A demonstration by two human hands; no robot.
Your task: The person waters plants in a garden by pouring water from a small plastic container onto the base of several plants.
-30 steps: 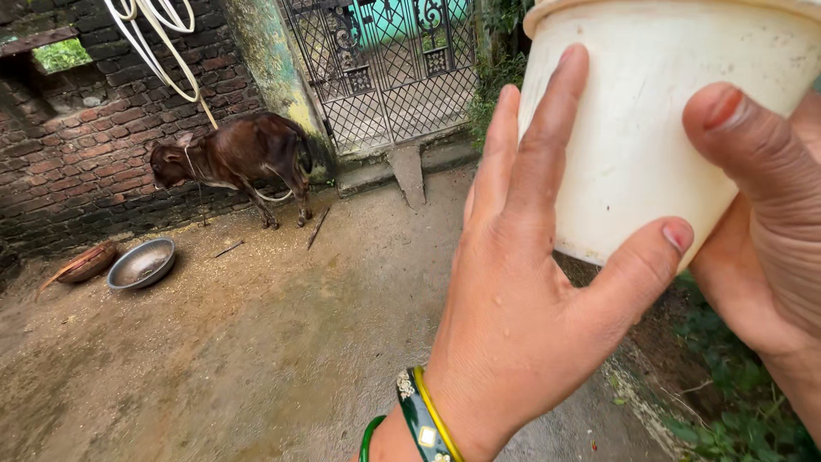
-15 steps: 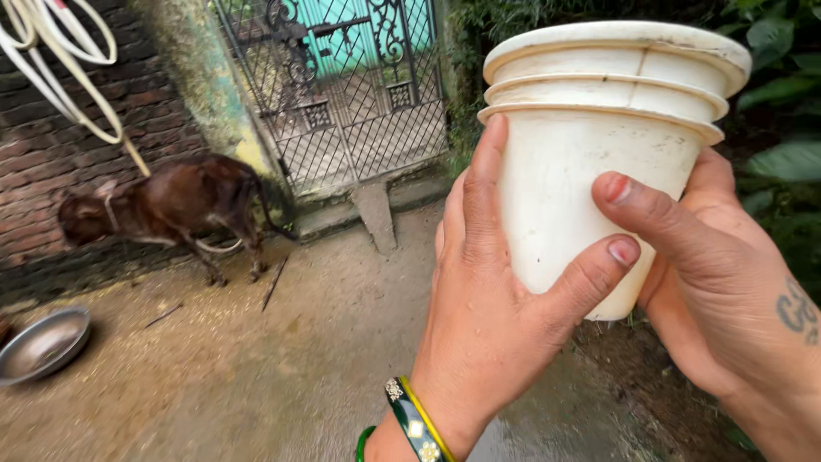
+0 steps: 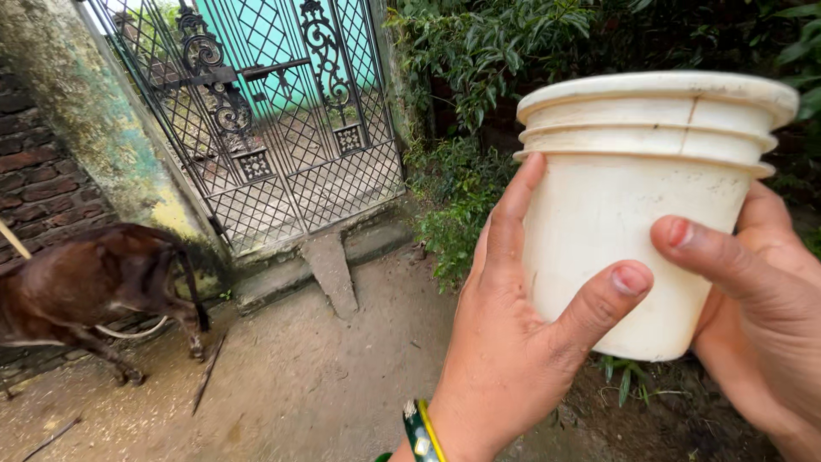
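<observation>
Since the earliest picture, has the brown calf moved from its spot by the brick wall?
Cannot tell. The brown calf still stands by the brick wall, left of the iron gate; its shift in frame comes from the camera turning right.

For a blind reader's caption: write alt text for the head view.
Both hands, the left hand and right hand, hold up a cream plastic pot with a stepped rim. Behind are a black iron gate, a brown calf by a brick wall, and green bushes.
</observation>
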